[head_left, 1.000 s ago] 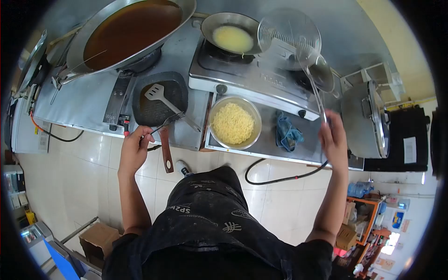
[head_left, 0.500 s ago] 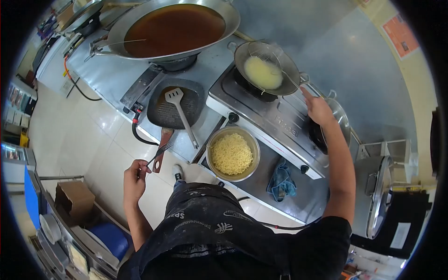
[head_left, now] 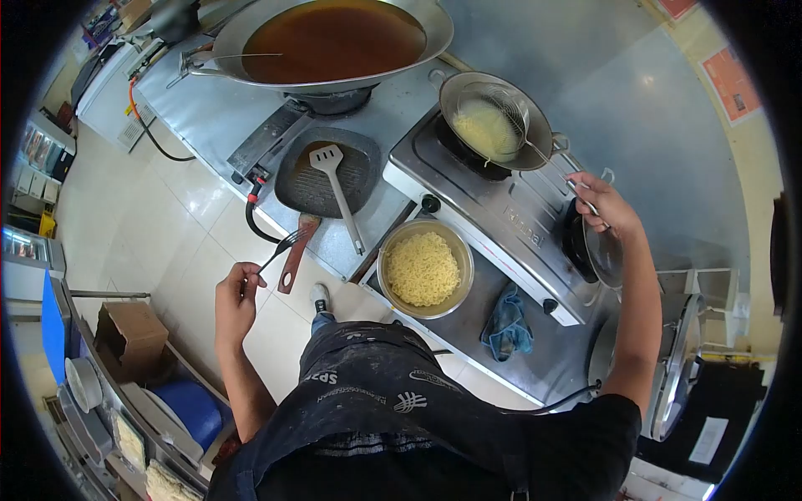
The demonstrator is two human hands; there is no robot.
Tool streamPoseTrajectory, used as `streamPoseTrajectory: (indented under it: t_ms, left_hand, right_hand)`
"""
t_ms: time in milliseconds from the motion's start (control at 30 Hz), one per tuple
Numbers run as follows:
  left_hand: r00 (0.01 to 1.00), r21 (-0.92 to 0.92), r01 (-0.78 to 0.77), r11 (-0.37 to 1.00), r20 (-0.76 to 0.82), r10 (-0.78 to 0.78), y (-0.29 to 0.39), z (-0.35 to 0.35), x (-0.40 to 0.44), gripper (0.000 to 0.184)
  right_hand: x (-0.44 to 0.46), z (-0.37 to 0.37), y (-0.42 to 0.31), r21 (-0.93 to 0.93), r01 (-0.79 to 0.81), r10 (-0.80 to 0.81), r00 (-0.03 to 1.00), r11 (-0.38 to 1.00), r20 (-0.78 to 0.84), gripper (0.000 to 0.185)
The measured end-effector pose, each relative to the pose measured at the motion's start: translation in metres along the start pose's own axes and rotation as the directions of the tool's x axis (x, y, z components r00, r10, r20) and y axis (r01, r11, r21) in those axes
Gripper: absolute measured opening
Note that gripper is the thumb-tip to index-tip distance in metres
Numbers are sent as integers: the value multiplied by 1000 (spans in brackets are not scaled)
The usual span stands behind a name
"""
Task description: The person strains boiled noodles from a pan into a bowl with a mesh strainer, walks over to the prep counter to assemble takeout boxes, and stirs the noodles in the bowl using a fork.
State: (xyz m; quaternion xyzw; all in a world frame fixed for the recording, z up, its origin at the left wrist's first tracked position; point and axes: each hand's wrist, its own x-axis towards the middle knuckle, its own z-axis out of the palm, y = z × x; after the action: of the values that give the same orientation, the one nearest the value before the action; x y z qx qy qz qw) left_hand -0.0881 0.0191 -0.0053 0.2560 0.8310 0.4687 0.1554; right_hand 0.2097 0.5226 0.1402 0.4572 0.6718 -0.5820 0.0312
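Observation:
My left hand pinches a fork, tines up, beside the brown handle of the square grill pan. In that pan lies a grey slotted spatula. My right hand is closed around the handle of a wire skimmer. The skimmer's mesh end is inside a two-handled metal pan on the stove, above pale noodles in cloudy liquid. A metal bowl of yellow noodles stands in front of the stove, between my hands.
The two-burner gas stove has another pot at its right end. A large wok of brown liquid stands at the back. A blue cloth lies front right. A hose runs off the left counter.
My right hand has moved right and toward me along the skimmer. The skimmer's mesh end has shifted within the pan. The view has shifted slightly, and my left hand still holds the fork.

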Motion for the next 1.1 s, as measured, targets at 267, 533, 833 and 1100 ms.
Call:
streamPoseTrajectory:
  t_ms: [267, 533, 833, 1100]
  left_hand:
    - [999, -8, 3, 1000, -34, -3, -4, -12, 3, 6]
    - [995, -8, 40, 999, -94, -41, -25, -29, -9, 6]
    - [983, 32, 112, 993, -147, -106, -35, -36, -13, 7]
    - [988, 49, 90, 995, -128, -83, -24, -34, 1, 7]
  right_hand:
    - [81, 12, -12, -816, -37, -340, 898, 576, -280, 27]
    - [89, 4, -12, -905, 242, -704, 705, 351, -85, 13]
    - [57, 9, -14, -970, -225, -542, 806, 94, -240, 50]
    - [71, 21, 8, -974, 23, -546, 831, 225, -106, 40]
